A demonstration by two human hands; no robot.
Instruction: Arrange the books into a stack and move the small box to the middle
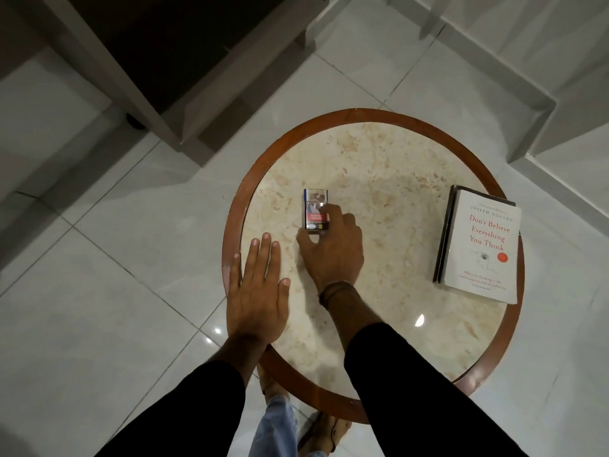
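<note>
my right hand pinches the small box, left of the counter's middle, to shift it; my left hand lies flat, empty, steadying. the books sit stacked at the right edge.

The scene is dimly and evenly lit from overhead, with a warm, slightly murky cast and soft grain throughout. Small bright glints of glare sit on the polished tabletop near its front edge and on the glossy floor tiles beside it, while shadows stay faint and diffuse. Wide-angle distortion bends the tile lines toward the edges, and fine print on the white book is blurred.
</note>
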